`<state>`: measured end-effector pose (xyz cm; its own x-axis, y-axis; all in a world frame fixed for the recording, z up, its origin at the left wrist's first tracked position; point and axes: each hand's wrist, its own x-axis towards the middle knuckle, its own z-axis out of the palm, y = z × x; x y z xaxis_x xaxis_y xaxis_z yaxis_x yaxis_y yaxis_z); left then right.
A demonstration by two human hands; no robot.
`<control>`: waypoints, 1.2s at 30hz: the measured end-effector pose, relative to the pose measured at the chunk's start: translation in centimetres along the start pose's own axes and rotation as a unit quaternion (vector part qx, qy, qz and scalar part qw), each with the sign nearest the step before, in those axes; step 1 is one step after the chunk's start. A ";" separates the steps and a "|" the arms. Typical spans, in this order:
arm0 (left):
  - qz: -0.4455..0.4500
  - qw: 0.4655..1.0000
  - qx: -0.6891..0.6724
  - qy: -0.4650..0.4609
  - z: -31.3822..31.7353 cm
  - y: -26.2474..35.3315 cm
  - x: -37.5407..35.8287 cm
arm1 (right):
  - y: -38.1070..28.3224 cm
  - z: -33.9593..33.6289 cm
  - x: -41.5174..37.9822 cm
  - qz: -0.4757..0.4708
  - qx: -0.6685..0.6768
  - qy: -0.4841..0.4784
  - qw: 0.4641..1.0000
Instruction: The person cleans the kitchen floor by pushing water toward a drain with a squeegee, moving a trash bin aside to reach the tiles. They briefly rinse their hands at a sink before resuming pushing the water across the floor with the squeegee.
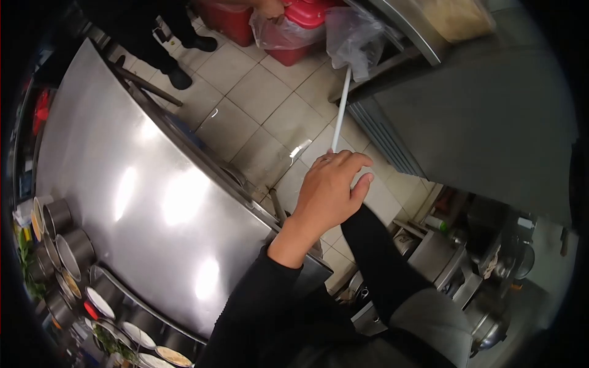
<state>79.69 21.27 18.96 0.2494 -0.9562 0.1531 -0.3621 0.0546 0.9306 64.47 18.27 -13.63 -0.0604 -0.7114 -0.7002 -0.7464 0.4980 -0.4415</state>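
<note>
My left hand [330,191] reaches forward over the tiled floor, its back turned up. Its fingers curl over the near end of a thin white pole [341,110], and the thumb stands a little apart from the index finger. The pole stretches away toward a clear plastic bag [356,43] that hangs by a metal stand; its far tip is hidden there. My right arm, in a black sleeve [377,251], comes in from the lower right and passes behind the left hand. That left hand covers my right hand, so its fingers do not show.
A steel counter [141,178] fills the left side, with several metal pots [75,253] along its edge. A grey cabinet [472,122] stands right. Beyond are a bag-lined red bin [288,54] and another person's hand [270,7] and dark shoes [180,78]. Tiled floor [257,92] lies between.
</note>
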 end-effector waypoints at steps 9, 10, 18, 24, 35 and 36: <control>0.004 0.998 -0.059 0.034 -0.1 0.1 0.7 | 4.7 -2.3 -8.1 0.032 -0.047 -0.096 0.994; 0.006 0.998 -0.057 0.030 -0.2 0.2 0.7 | 6.8 -2.7 -10.2 0.025 -0.042 -0.107 0.993; -0.016 0.998 -0.060 -0.008 1.2 0.4 0.0 | 12.2 -13.2 -30.7 0.208 0.129 -0.192 0.950; -0.069 0.961 0.131 -0.232 1.4 -0.9 -2.1 | 19.5 -21.2 -45.2 0.234 0.133 -0.233 0.935; 0.249 0.834 0.040 -0.490 19.4 11.4 -21.5 | 14.3 -41.8 -66.1 0.087 0.448 -0.210 0.865; 0.226 0.858 0.006 -0.462 20.6 13.3 -21.9 | 15.2 -43.5 -67.6 0.033 0.452 -0.141 0.880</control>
<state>50.89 37.03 21.15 -0.7342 -0.6591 0.1630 -0.2453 0.4814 0.8415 28.38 52.32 51.42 0.1783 -0.5776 -0.7966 0.0928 0.8159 -0.5707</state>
